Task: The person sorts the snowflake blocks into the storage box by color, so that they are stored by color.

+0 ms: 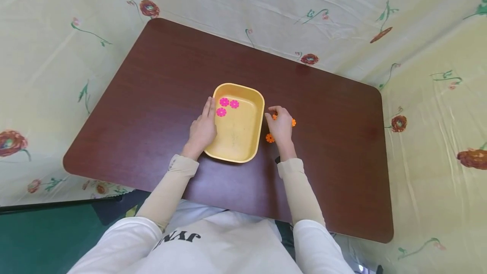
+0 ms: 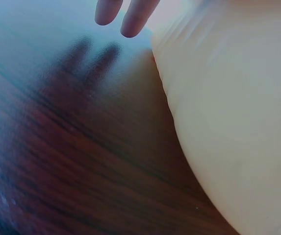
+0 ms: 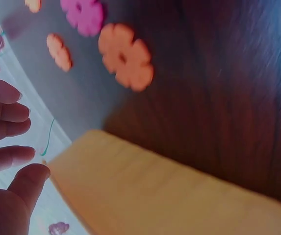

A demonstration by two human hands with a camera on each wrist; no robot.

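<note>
A yellow tray sits mid-table with three pink flower pieces in its far end. My left hand rests flat against the tray's left rim, fingers straight. The left wrist view shows its fingertips beside the tray wall. My right hand hovers just right of the tray over small orange flower pieces, with loosely bent fingers that hold nothing. The right wrist view shows an orange flower, a pink flower and the tray wall.
The dark brown table is surrounded by a pale floral cloth. Another orange piece lies at the right side of my right hand. Both wrist views are blurred.
</note>
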